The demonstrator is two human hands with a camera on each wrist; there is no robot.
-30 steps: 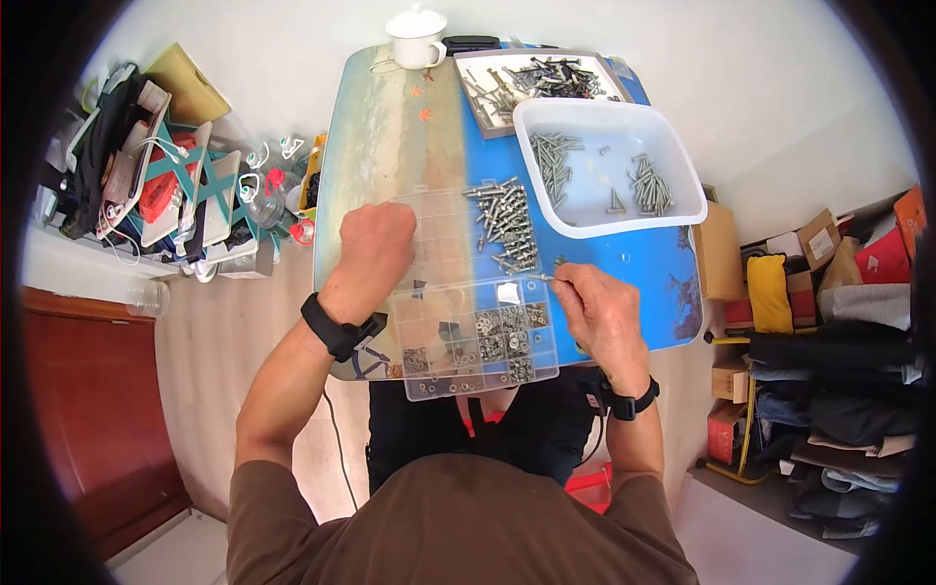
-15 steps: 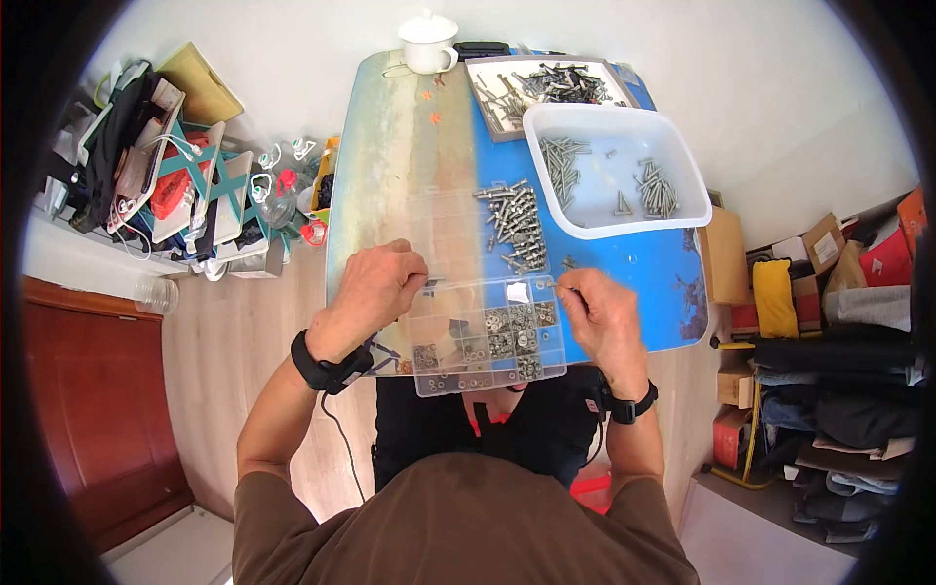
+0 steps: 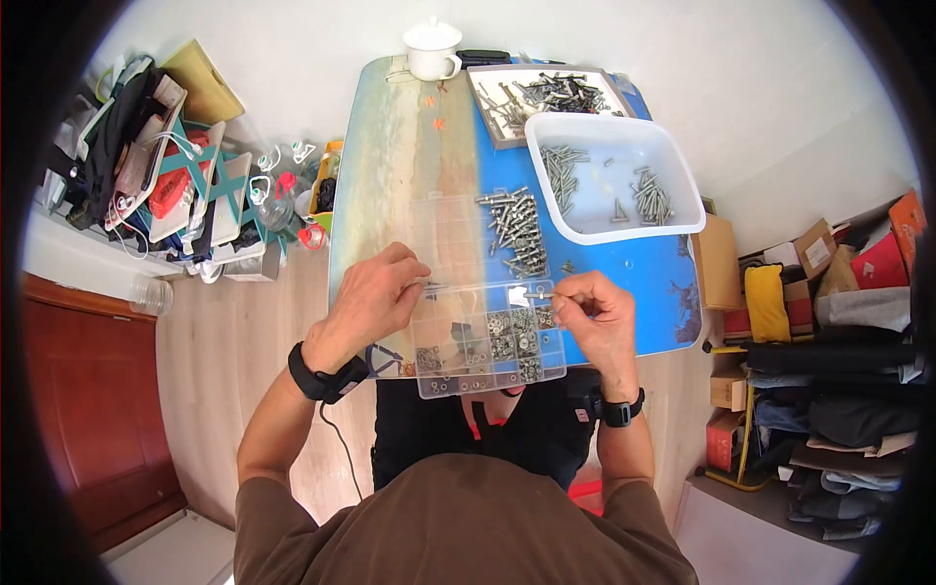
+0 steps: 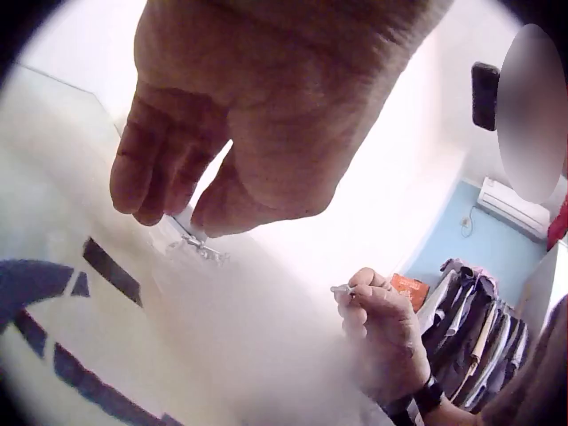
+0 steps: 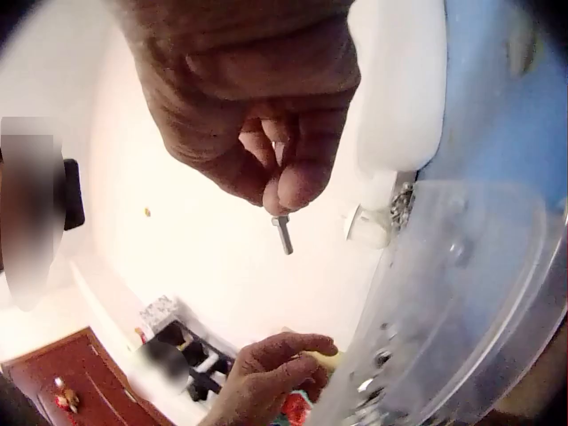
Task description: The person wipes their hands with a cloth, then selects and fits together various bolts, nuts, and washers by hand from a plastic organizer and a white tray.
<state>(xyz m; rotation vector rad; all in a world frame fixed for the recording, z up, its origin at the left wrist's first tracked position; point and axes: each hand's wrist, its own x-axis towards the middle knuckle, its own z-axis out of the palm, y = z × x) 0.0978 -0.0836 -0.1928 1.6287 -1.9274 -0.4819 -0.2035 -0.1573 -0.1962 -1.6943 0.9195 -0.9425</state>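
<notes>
My right hand (image 3: pixel 597 314) pinches a small metal bolt (image 3: pixel 536 295) between thumb and fingertips, over the upper right of the clear compartment box (image 3: pixel 448 369). In the right wrist view, the bolt's shank (image 5: pixel 284 238) points down from the fingers. Bent fingers and thumb of my left hand (image 3: pixel 375 292) stand at the box's upper left corner, a narrow gap between them in the left wrist view. Nuts and washers (image 3: pixel 502 336) fill several compartments, mostly on the right. Beyond, the clear lid (image 3: pixel 444 229) lies flat with a pile of bolts (image 3: pixel 515 229) over its right side.
A white plastic tub (image 3: pixel 697 195) with two heaps of screws (image 3: pixel 653 198) stands at the back right. Behind it lies a shallow carton (image 3: pixel 487 122) of dark and silvery screws. A lidded white mug (image 3: pixel 429 57) is at the far edge. A small piece (image 3: pixel 567 266) lies beside the bolts.
My left hand has come down from beside the lid to the box's upper left corner. My right hand has turned slightly, bringing the bolt into clear sight over the box.
</notes>
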